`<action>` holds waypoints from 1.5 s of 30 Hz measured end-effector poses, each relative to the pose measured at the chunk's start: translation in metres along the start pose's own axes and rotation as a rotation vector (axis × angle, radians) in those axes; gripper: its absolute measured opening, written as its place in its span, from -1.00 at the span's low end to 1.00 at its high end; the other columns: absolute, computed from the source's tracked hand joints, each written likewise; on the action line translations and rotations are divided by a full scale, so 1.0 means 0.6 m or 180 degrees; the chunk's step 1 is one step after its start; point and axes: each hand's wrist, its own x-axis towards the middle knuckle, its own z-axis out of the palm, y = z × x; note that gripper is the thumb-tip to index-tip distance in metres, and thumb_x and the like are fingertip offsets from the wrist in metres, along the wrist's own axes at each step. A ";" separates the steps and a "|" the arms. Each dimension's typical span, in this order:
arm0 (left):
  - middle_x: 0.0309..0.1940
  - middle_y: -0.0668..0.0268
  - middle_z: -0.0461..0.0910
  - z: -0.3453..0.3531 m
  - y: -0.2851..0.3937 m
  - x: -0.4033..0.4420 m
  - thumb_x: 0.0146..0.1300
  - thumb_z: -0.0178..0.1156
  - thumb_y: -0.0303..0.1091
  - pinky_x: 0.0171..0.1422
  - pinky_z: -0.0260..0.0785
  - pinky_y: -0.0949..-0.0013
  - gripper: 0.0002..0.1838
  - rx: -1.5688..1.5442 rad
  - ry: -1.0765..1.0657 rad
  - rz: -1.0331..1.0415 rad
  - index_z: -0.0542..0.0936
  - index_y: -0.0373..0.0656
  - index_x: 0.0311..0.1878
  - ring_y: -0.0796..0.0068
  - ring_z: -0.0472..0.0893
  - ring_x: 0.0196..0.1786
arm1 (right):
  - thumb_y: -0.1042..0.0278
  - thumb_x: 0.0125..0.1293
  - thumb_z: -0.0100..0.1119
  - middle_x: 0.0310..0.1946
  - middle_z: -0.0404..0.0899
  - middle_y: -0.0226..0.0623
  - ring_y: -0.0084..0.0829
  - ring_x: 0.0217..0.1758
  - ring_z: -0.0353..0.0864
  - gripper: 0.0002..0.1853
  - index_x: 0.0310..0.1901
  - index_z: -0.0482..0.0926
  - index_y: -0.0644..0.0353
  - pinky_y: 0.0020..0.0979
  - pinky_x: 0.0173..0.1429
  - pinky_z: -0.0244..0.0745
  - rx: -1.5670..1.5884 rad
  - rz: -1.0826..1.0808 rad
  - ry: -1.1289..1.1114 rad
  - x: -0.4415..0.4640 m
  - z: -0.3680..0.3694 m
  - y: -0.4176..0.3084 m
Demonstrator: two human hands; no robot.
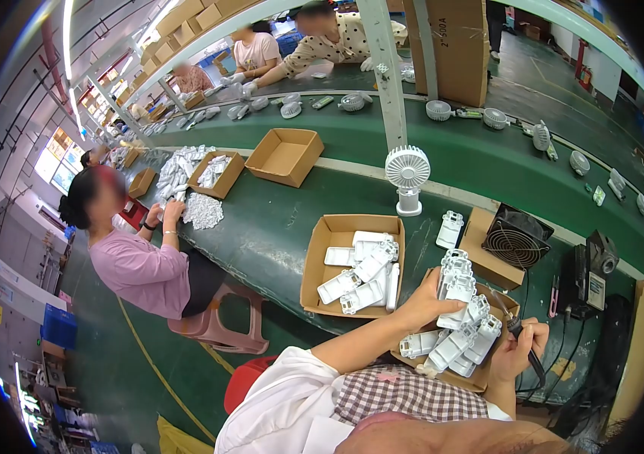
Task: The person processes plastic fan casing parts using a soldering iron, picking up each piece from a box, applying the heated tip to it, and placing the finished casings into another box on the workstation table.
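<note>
My left hand (pixel 422 304) is closed around a white plastic housing (pixel 456 274), held above a cardboard box (pixel 514 304) of similar white housings (pixel 454 344). In my right hand (pixel 520 354) is a soldering iron (pixel 515 325), its metal tip pointing up and left toward the held housing. Whether the tip touches the housing I cannot tell. Another cardboard box (pixel 311 276), left of my hands, contains several white housings (pixel 371 268). One more loose housing (pixel 449 229) lies on the bench behind my left hand.
A white handheld fan (pixel 407 170) stands at the bench's back edge. Right of it are a black cooling fan (pixel 517 236), pink tweezers (pixel 554 296) and a black soldering station (pixel 587 284) with cables. A co-worker (pixel 140 250) sits left. Fan parts line the green conveyor (pixel 458 151).
</note>
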 end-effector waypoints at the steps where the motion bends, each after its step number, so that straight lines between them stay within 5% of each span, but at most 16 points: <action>1: 0.02 0.24 0.30 0.003 0.008 -0.003 -0.03 0.39 -0.45 0.22 0.30 0.38 -0.23 -0.0039 -0.0005 -0.0045 0.18 -0.33 0.22 0.44 0.40 0.11 | 0.35 0.31 0.01 -0.55 0.20 -0.48 -0.72 -0.57 0.12 -0.79 -0.43 0.23 0.12 -0.67 -0.51 -0.04 -0.0002 -0.0002 0.0001 0.000 0.000 0.000; 9: 0.02 0.24 0.31 0.000 -0.001 0.000 -0.04 0.39 -0.45 0.21 0.30 0.38 -0.23 -0.0026 -0.0017 -0.0024 0.19 -0.33 0.21 0.44 0.40 0.10 | 0.36 0.31 0.01 -0.55 0.20 -0.47 -0.73 -0.57 0.12 -0.80 -0.43 0.22 0.12 -0.69 -0.52 -0.05 0.0052 -0.0004 0.0016 0.000 0.001 0.000; 11: 0.00 0.20 0.44 -0.003 -0.006 0.002 0.03 0.38 -0.43 0.18 0.34 0.37 -0.24 0.0178 -0.0002 0.0054 0.13 -0.31 0.22 0.46 0.46 0.07 | 0.36 0.31 0.01 -0.55 0.20 -0.48 -0.73 -0.57 0.12 -0.79 -0.43 0.22 0.12 -0.69 -0.52 -0.05 0.0015 0.0001 0.0022 0.000 0.001 0.000; 45: -0.03 0.23 0.41 0.007 0.015 -0.006 -0.03 0.31 -0.53 0.17 0.32 0.40 -0.29 -0.0131 -0.0009 -0.0014 0.19 -0.33 0.19 0.47 0.45 0.04 | 0.31 0.28 0.02 -0.59 0.21 -0.44 -0.71 -0.60 0.08 -0.76 -0.45 0.22 0.15 -0.65 -0.54 -0.03 -0.0119 -0.0057 0.0216 0.001 0.004 0.006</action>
